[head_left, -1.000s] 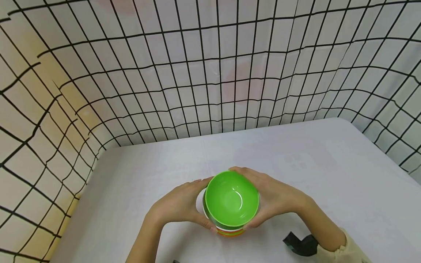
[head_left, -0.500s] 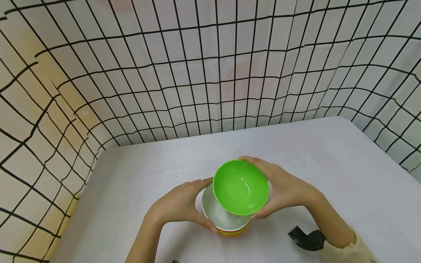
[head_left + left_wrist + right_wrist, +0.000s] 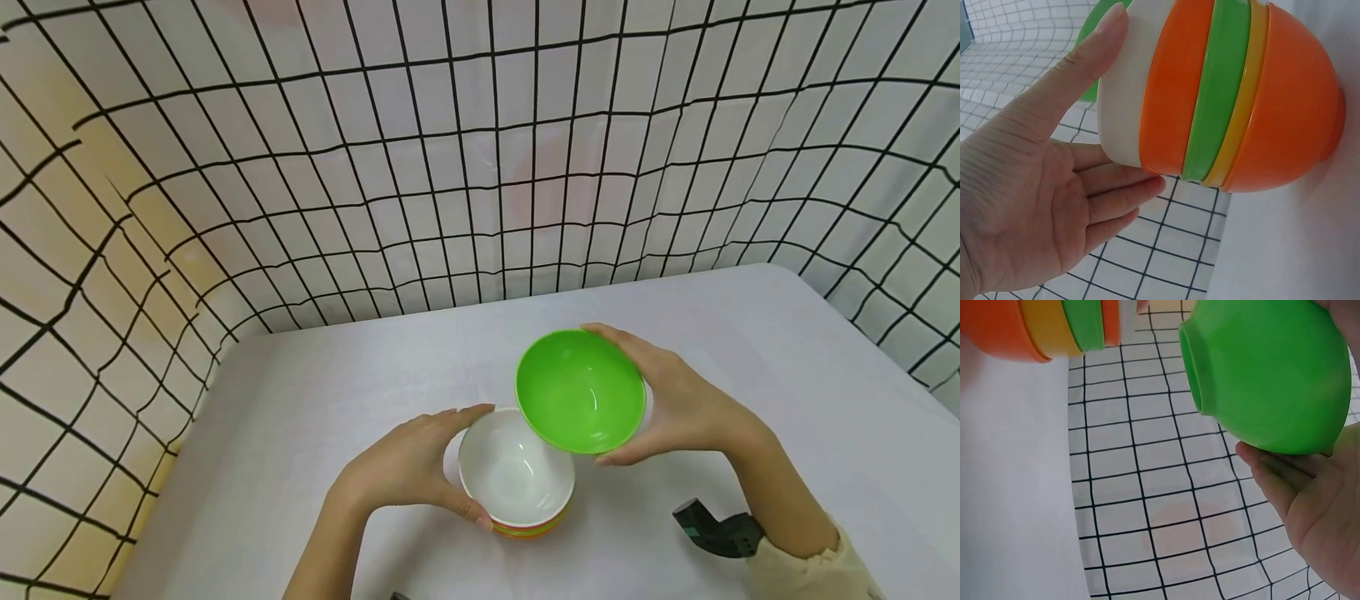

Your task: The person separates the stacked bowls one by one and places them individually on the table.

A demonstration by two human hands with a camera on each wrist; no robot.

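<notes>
In the head view, my right hand (image 3: 678,400) holds a light green bowl (image 3: 581,392) by its rim, thumb near and fingers far. The bowl is tilted, raised above and right of a bowl stack. The right wrist view shows its foot ring and outer side (image 3: 1266,375). My left hand (image 3: 408,462) spans the stack's left side, thumb and fingers on the top white bowl (image 3: 516,467). In the left wrist view, below the white one sit an orange bowl (image 3: 1175,94), a green bowl (image 3: 1221,94), a yellow bowl (image 3: 1250,94) and a bottom orange bowl (image 3: 1297,106).
The stack stands on a white-covered table (image 3: 360,375). A white wall with a black grid (image 3: 480,167) rises behind the table and along both sides. A black curved device (image 3: 720,531) sits by the right wrist.
My right hand has lifted the green bowl off the stack and carried it up and to the right, uncovering the white bowl. The left hand has stayed at the stack.
</notes>
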